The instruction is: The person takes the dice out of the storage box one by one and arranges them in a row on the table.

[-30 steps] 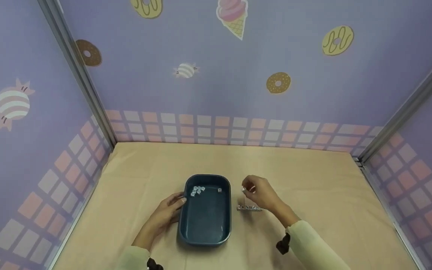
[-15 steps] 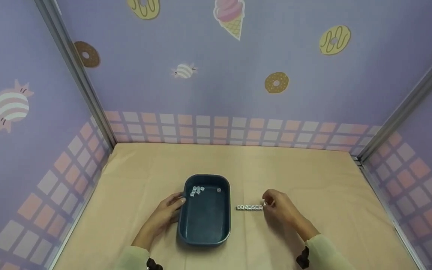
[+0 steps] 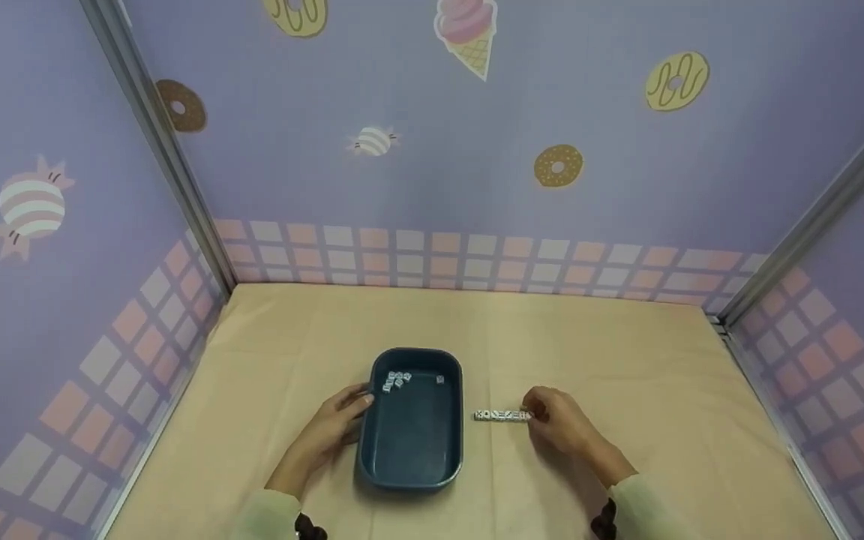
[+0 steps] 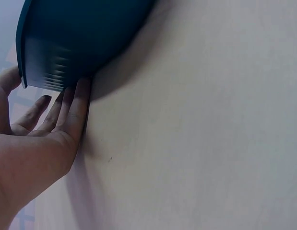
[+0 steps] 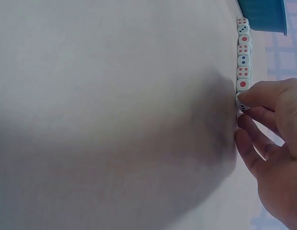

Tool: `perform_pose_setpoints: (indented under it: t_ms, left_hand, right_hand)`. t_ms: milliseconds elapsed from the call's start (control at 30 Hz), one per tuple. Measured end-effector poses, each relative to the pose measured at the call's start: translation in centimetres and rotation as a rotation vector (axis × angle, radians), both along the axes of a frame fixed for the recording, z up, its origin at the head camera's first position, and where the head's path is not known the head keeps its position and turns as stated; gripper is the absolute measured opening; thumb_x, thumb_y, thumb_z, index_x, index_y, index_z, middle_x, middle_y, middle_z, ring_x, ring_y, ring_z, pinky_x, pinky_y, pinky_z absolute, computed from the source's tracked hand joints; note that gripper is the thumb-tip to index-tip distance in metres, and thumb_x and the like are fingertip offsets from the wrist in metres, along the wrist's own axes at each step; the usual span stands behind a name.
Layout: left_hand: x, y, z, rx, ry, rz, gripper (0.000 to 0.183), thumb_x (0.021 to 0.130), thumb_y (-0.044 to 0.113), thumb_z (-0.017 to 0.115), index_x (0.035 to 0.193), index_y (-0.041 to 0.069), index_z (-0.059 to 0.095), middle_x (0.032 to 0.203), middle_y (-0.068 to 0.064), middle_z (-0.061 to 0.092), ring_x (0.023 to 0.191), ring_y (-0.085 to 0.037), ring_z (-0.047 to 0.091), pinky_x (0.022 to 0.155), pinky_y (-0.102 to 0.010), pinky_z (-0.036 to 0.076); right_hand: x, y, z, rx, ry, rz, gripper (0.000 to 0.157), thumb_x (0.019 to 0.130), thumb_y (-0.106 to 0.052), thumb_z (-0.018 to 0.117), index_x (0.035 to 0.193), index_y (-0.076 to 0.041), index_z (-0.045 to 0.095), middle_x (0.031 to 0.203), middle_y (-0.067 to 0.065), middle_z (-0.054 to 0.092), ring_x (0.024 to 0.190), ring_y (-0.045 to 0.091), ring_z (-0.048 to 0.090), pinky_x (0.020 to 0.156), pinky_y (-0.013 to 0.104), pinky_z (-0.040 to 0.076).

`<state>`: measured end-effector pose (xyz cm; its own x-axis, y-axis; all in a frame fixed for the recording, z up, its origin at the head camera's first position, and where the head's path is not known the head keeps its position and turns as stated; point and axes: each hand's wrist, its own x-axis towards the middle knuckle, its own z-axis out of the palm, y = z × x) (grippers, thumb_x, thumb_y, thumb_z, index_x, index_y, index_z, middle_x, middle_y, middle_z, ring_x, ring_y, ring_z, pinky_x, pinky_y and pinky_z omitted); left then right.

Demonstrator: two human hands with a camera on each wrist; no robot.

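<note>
A dark blue rectangular tray [image 3: 409, 439] stands on the table, and my left hand [image 3: 333, 424] holds it by its left side. In the left wrist view the thumb is at the tray's rim and the fingers lie against its outer wall. To the right of the tray runs a straight row of small white dice [image 3: 499, 415]. My right hand [image 3: 563, 424] is at the row's right end. Seen from the right wrist, its thumb and a finger pinch the end die [image 5: 241, 102], which is partly covered and lined up with the others.
Inside the tray several loose dice [image 3: 388, 385] cluster at the far left corner, and a lone die [image 3: 440, 379] sits near the far right. A pale cloth [image 3: 589, 337] covers the table. Patterned panels [image 3: 462, 187] close off the back and both sides.
My right hand has moved right and down from above the row, bringing a die to the row's right end. The left hand and tray have stayed in place.
</note>
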<state>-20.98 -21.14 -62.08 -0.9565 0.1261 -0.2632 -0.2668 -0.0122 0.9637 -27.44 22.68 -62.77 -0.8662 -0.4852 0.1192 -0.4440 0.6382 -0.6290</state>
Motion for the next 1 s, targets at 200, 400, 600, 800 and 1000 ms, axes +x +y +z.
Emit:
perform_pose_setpoints:
  t_ms: [200,400,600,800,1000]
  left_hand:
    - [-0.1,0.0,-0.2,0.008,-0.003,0.005,0.07,0.107,0.037,0.066,0.162,0.003,0.038,0.16,-0.027,0.044,0.141,-0.045,0.052,0.107,-0.052,0.053]
    - [-0.1,0.0,-0.2,0.006,-0.003,0.009,0.07,0.107,0.038,0.066,0.161,0.003,0.039,0.16,-0.027,0.045,0.141,-0.045,0.053,0.106,-0.052,0.054]
    - [-0.1,-0.1,0.0,0.015,-0.009,-0.006,0.071,0.107,0.038,0.065,0.162,0.003,0.037,0.159,-0.028,0.046,0.139,-0.046,0.054,0.105,-0.051,0.055]
    - [-0.2,-0.2,0.0,0.011,-0.008,0.002,0.071,0.107,0.038,0.065,0.162,0.002,0.037,0.16,-0.028,0.045,0.141,-0.046,0.053,0.106,-0.051,0.054]
    - [-0.1,0.0,-0.1,0.015,0.002,-0.012,0.07,0.107,0.038,0.065,0.161,0.002,0.038,0.162,-0.027,0.042,0.144,-0.045,0.05,0.108,-0.05,0.053]
  right_hand:
    - [0.1,0.1,-0.1,0.0,-0.005,-0.024,0.023,0.09,0.008,0.077,0.104,-0.009,0.07,0.095,0.002,0.069,0.085,0.015,0.063,0.073,0.031,0.055]
    - [0.0,0.4,0.0,-0.003,-0.014,-0.01,0.023,0.09,0.007,0.077,0.105,-0.009,0.07,0.097,0.002,0.069,0.087,0.017,0.065,0.075,0.031,0.055]
    - [-0.3,0.1,1.5,-0.053,-0.061,-0.013,0.025,0.093,0.002,0.077,0.116,0.0,0.07,0.107,0.011,0.071,0.097,0.026,0.068,0.082,0.041,0.059]
    - [-0.9,-3.5,3.6,-0.177,0.01,-0.054,0.022,0.095,-0.005,0.078,0.115,0.003,0.071,0.107,0.011,0.072,0.101,0.031,0.069,0.086,0.052,0.06]
    - [-0.9,-9.1,5.0,-0.321,0.091,-0.008,0.023,0.095,-0.006,0.079,0.115,0.002,0.071,0.108,0.011,0.073,0.101,0.031,0.071,0.088,0.055,0.06]
